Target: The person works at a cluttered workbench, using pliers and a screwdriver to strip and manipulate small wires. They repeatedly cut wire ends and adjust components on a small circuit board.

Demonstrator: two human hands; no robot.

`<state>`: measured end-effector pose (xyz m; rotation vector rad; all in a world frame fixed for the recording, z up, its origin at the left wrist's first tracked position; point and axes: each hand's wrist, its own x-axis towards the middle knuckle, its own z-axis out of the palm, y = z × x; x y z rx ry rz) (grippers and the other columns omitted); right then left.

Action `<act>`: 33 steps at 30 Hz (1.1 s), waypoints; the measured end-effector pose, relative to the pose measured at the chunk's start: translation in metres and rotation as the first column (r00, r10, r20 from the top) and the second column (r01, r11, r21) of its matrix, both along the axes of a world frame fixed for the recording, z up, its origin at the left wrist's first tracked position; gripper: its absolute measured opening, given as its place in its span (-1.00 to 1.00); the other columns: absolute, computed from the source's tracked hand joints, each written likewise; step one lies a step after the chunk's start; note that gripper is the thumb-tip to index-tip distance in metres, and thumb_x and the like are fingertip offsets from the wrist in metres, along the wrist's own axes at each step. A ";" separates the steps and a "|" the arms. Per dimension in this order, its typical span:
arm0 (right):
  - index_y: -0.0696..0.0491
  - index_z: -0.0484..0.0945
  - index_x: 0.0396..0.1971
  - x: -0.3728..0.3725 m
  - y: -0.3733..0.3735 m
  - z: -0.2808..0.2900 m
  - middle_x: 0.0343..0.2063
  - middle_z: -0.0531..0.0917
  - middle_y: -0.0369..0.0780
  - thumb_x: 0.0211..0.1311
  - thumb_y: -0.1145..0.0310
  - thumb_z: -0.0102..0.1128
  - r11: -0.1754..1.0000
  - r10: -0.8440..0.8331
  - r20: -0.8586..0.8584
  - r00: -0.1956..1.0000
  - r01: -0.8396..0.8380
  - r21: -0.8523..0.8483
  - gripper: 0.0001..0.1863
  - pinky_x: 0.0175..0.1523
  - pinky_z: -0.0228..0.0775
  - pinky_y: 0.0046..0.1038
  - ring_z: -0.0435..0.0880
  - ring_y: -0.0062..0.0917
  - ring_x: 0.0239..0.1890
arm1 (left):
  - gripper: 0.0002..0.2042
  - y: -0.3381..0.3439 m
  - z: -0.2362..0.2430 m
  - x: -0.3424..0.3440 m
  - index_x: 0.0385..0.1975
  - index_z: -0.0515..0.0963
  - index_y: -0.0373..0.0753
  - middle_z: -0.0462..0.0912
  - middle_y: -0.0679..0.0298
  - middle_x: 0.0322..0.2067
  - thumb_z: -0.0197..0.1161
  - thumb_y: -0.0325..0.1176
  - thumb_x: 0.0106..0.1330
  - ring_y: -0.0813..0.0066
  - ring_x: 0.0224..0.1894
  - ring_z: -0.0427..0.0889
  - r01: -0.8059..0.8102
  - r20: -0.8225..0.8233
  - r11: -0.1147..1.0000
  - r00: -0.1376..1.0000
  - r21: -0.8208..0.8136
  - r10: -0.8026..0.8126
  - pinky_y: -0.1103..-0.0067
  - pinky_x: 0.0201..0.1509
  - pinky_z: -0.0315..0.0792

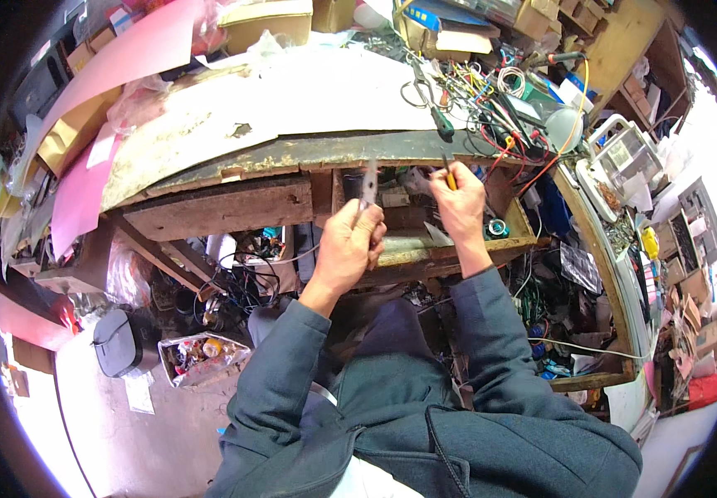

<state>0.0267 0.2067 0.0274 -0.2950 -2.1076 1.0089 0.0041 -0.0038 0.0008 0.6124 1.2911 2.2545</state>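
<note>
My left hand [348,242] is closed around the lower end of a flat grey metal piece with small holes [369,184], which points up toward the bench edge. Its exact kind is unclear, and its tip is blurred. To the right, my right hand [460,206] grips a slim tool with a yellow handle [451,179], which looks like a screwdriver. Both hands are over an open wooden drawer [412,259] holding mixed small parts. Beyond my right hand, a dark green tool handle [441,123] lies at the bench's front edge.
A white sheet [325,91] covers much of the workbench. Tangled wires and test leads [508,108] crowd its right side. Pink sheets [85,187] hang at left. Below are a box of scraps [202,358], a dark container [118,342] and black cables [242,286].
</note>
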 end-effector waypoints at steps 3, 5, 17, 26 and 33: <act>0.11 0.52 -0.54 0.011 0.008 -0.010 -0.66 0.45 -0.46 0.23 0.46 0.26 0.980 0.139 -0.078 0.987 -0.148 -0.133 -0.84 -0.46 0.22 -0.62 0.35 -0.82 -0.55 | -0.79 0.004 0.003 -0.001 -0.30 0.39 -0.17 0.41 0.43 -0.53 0.06 -0.21 0.57 0.70 -0.63 0.36 0.064 0.005 0.997 0.998 -0.052 -0.064 0.70 -0.64 0.25; 0.13 0.57 -0.48 0.018 0.003 -0.010 -0.57 0.52 -0.48 0.26 0.48 0.26 0.954 0.203 -0.029 0.979 -0.204 -0.219 -0.88 -0.39 0.23 -0.70 0.39 -0.84 -0.50 | -0.78 -0.003 0.006 -0.003 -0.31 0.39 -0.17 0.40 0.43 -0.54 0.07 -0.20 0.57 0.69 -0.64 0.38 0.066 0.084 0.997 0.995 -0.050 -0.061 0.67 -0.64 0.29; 0.18 0.63 -0.32 0.024 -0.128 0.068 -0.42 0.67 -0.11 -0.01 0.60 0.34 0.670 0.699 0.004 0.715 -0.657 0.346 -0.81 -0.28 0.53 -0.39 0.69 -0.39 -0.38 | -0.84 0.005 -0.034 -0.016 -0.11 0.50 -0.22 0.53 0.36 -0.45 0.17 -0.30 0.46 0.66 -0.53 0.51 -0.236 -0.329 0.968 0.911 0.083 0.250 0.67 -0.61 0.36; 0.18 0.64 0.00 -0.001 -0.051 0.020 -0.15 0.74 -0.24 0.34 0.61 0.11 0.738 0.517 -0.059 0.854 -0.480 -0.474 -0.72 0.10 0.45 -0.59 0.65 -0.67 -0.08 | -0.76 -0.007 0.003 -0.010 -0.30 0.43 -0.20 0.41 0.40 -0.56 0.10 -0.17 0.54 0.63 -0.67 0.40 0.155 0.140 0.984 0.976 0.092 -0.166 0.65 -0.68 0.29; 0.05 0.65 -0.20 -0.006 -0.045 0.001 -0.42 0.69 -0.42 0.37 0.40 0.28 0.596 0.582 -0.137 0.801 -0.535 -0.598 -0.91 -0.53 0.07 -0.75 0.30 -0.89 -0.61 | -0.76 -0.010 0.004 -0.011 -0.29 0.43 -0.22 0.42 0.40 -0.55 0.09 -0.19 0.56 0.66 -0.65 0.42 0.173 0.132 0.983 0.975 0.067 -0.181 0.67 -0.67 0.32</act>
